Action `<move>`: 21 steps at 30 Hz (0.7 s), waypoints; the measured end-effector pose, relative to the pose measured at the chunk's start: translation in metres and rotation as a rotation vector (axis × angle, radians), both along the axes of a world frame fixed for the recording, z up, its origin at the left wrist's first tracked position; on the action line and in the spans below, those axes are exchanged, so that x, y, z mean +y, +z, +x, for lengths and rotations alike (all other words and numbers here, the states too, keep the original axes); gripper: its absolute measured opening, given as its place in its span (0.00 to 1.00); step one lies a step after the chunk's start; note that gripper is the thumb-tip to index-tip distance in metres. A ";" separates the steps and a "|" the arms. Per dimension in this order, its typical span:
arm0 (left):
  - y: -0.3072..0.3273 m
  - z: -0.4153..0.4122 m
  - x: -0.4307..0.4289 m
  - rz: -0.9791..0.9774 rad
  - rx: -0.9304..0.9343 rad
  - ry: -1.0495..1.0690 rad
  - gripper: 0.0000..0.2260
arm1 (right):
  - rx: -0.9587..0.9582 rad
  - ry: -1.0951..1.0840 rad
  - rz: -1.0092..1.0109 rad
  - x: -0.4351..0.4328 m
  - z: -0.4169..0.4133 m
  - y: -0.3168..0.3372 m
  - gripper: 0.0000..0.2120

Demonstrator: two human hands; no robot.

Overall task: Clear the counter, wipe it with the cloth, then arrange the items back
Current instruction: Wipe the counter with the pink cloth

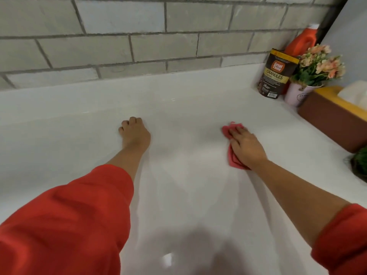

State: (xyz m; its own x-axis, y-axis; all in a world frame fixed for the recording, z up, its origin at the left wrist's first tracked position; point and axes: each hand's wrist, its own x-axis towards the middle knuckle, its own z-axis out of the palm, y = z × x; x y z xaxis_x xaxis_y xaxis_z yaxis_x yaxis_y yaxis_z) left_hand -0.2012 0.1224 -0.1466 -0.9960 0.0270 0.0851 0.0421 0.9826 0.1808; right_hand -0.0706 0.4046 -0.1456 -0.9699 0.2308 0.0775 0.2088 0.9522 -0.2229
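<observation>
My right hand (245, 146) lies flat with straight fingers on a pink cloth (233, 161), pressing it onto the white counter (178, 175) right of centre. The cloth pokes out past my fingertips and below my palm. My left hand (135, 132) rests on the counter left of centre, its fingers curled under, holding nothing. At the far right stand a brown granules pouch (277, 74), an orange bottle (301, 41) behind it, and a pink pot of flowers (315, 70).
A brown tissue box (333, 116) with a yellow top lies along the right edge. A green plant (359, 165) shows at the right border. A grey tiled wall (139, 36) backs the counter.
</observation>
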 end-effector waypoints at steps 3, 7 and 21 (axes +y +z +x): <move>-0.001 -0.002 0.002 -0.024 -0.003 0.020 0.18 | 0.009 -0.117 0.048 -0.022 -0.010 0.002 0.22; -0.001 -0.002 0.003 -0.025 0.000 0.023 0.17 | 0.058 0.173 -0.017 -0.109 0.011 -0.002 0.29; 0.020 0.091 0.061 0.158 -0.049 -0.428 0.20 | -0.013 0.078 -0.062 -0.001 0.051 0.002 0.22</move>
State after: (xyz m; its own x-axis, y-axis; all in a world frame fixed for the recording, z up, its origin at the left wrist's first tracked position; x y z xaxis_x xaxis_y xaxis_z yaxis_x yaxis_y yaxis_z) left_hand -0.1097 0.1833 -0.1263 -0.9011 0.4273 0.0740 0.4257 0.8389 0.3393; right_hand -0.0195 0.4035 -0.1436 -0.9860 0.1583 0.0525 0.1377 0.9503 -0.2794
